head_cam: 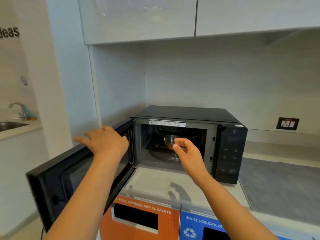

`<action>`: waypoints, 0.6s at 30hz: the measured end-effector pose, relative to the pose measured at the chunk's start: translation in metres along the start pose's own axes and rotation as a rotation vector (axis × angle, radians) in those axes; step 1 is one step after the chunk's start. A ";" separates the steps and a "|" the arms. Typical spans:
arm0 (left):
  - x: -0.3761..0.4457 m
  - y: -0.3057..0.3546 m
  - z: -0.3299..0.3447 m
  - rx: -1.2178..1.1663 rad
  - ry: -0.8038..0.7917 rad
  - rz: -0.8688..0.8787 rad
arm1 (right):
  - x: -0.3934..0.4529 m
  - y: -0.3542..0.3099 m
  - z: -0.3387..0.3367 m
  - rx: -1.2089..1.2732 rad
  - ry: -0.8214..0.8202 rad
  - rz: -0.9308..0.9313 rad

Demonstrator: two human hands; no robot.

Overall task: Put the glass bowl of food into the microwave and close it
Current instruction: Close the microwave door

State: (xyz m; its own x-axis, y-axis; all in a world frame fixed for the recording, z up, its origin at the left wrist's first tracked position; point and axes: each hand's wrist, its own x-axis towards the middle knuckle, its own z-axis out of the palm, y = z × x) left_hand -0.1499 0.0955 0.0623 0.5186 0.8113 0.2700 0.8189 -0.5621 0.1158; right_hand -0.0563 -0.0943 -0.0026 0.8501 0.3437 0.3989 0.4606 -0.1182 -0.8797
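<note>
Orange bin [169,226] and blue bin [195,224] stand below the desk [155,181] carrying the microwave [190,115], whose door [57,184] swings wide to its left. The left hand [105,141] rests on the door's top edge, fingers straight and spread. Inside the microwave sits the glass bowl [168,141] of brown food, while the right hand [187,153] hangs at the microwave's mouth, fingers [178,140] loosely curled by the bowl's rim; whether they touch it I cannot tell.

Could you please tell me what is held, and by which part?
Right hand appears to pinch the glass bowl by its rim; left hand rests on the door.
</note>
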 end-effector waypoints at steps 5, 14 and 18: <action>-0.020 -0.049 -0.019 0.189 -0.212 -0.079 | -0.041 -0.031 0.006 0.005 0.010 -0.002; -0.072 -0.093 -0.024 -0.164 -0.036 0.368 | -0.120 -0.076 0.074 0.042 -0.114 0.065; -0.103 -0.085 -0.021 -0.577 -0.154 0.525 | -0.135 -0.088 0.083 -0.009 -0.112 0.042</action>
State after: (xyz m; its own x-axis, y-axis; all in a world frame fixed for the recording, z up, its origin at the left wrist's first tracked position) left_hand -0.2776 0.0564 0.0446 0.8643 0.4065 0.2960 0.2233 -0.8377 0.4983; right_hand -0.2328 -0.0533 -0.0005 0.8354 0.4398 0.3298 0.4277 -0.1431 -0.8925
